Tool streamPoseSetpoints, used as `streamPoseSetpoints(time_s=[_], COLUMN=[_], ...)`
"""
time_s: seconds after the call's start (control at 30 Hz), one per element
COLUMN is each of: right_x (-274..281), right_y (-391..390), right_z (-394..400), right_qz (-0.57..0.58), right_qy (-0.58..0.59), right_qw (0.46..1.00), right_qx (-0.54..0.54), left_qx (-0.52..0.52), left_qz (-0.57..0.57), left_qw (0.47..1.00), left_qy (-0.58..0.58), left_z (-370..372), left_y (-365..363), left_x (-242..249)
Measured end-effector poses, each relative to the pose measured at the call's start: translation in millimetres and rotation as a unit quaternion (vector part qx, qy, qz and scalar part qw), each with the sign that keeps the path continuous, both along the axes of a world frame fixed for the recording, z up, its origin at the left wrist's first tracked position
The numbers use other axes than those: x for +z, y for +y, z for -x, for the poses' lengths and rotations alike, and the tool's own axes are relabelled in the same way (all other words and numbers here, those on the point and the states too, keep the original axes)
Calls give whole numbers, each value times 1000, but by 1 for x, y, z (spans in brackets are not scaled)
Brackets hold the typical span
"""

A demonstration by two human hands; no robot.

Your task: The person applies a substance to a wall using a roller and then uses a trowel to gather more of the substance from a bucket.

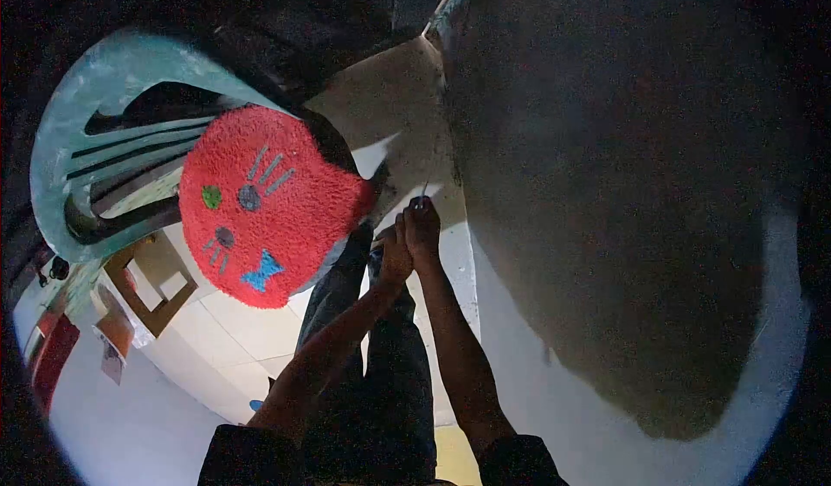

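My two hands meet in front of me, above the floor and close to the wall. The right hand [421, 229] is closed around a small dark object [420, 202] with a thin tip pointing away from me; its kind is too dark and small to make out. Just to its left and slightly nearer, my left hand [396, 257] is closed with its fingers against the right hand. What the left fingers grip, if anything, is hidden. My legs in dark trousers [402, 391] stand below the forearms.
At the left a pale green plastic chair [65, 140] carries a fluffy red cat-face cushion [286, 192]. On the right a wall [511, 382] bears a large shadow. Light tiles [229, 330] cover the floor. A brown frame-like object [156, 317] lies at the lower left.
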State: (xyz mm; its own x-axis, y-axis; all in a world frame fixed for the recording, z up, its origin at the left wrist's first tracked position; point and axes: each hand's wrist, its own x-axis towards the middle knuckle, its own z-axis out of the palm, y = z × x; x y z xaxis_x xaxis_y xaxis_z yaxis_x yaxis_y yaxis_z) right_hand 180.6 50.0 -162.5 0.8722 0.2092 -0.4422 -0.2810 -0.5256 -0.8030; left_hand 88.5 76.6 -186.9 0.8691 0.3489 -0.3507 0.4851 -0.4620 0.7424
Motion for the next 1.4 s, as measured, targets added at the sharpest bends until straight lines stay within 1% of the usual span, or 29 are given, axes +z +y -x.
streamPoseSetpoints(time_s=[0.03,0.07,0.13,0.17,0.2,0.23,0.27,0.3,0.33,0.37,0.4,0.43,0.47,0.53,0.57,0.63,0.8,0.83,0.9,0.93,0.97,1.0,1.07,1.1,1.13,1.2,1.23,1.3,1.4], right_x=[8,17,4,-1,0,1,1,9,-11,-30,-25,-10,-1,-10,-13,-24,-50,-74,-78,-58,-39,-23,-6,-55,-47,-34,-30,-24,-57], right_y=[-2,-5,-14,-13,-8,-5,-4,3,4,6,11,18,23,26,24,17,-9,-21,-23,-14,-5,0,7,0,3,5,5,2,-20], right_z=[2,4,12,16,17,18,16,5,4,2,-4,-14,-20,-22,-21,-13,23,38,42,34,26,15,-13,-3,-10,-21,-25,-21,19], right_qz=[-31,-61,2,1,-99,-196,-196,-170,-105,-27,-28,-77,-126,-117,-111,-102,-134,-119,-102,-155,-205,-206,-109,-96,-97,-193,-148,-148,-129], right_qy=[37,73,28,29,110,189,191,176,74,-36,-35,44,122,122,121,111,120,65,10,123,233,234,163,119,120,132,80,101,101], right_qw=[999,995,999,998,988,951,950,962,991,999,999,996,982,984,985,988,981,991,993,979,936,935,979,987,986,969,985,982,984], right_qx=[-16,-34,47,48,-51,-149,-150,-120,-38,28,27,-21,-68,-55,-49,-41,-71,-5,60,-53,-164,-168,-64,-57,-58,-78,-37,-52,-71], left_qx=[-26,-26,-15,-14,-6,2,1,-41,-62,-84,-27,31,31,11,12,32,-1,-12,-2,9,14,15,12,8,6,3,2,2,-14], left_qz=[-102,-102,-78,-79,-58,-36,-36,-86,-110,-134,-98,-60,-61,-85,-85,26,-36,-46,-32,-20,-13,-11,-16,-19,-25,-35,-39,-42,-40], left_qw=[991,991,997,997,998,999,999,994,989,982,994,997,997,987,987,997,999,998,998,999,998,998,998,998,998,998,998,998,999], left_qy=[-78,-79,-12,-11,-11,-11,-8,46,74,102,29,-43,-42,-135,-134,59,-27,-44,-46,-49,-52,-54,-55,-55,-55,-54,-52,-41,-16], left_z=[7,12,15,15,16,17,16,22,19,17,10,5,1,-7,-10,-13,9,11,24,31,33,28,12,3,-7,-19,-21,-17,6], left_y=[-4,-8,-12,-11,-10,-10,-8,-12,-9,-7,-1,3,8,18,19,17,3,2,-9,-15,-15,-14,-10,-6,-4,-2,-1,-4,-15], left_x=[2,4,8,7,5,3,-4,-31,-42,-52,-59,-64,-66,-59,-50,-33,-31,-31,-46,-55,-61,-63,-66,-64,-63,-61,-59,-54,-42])
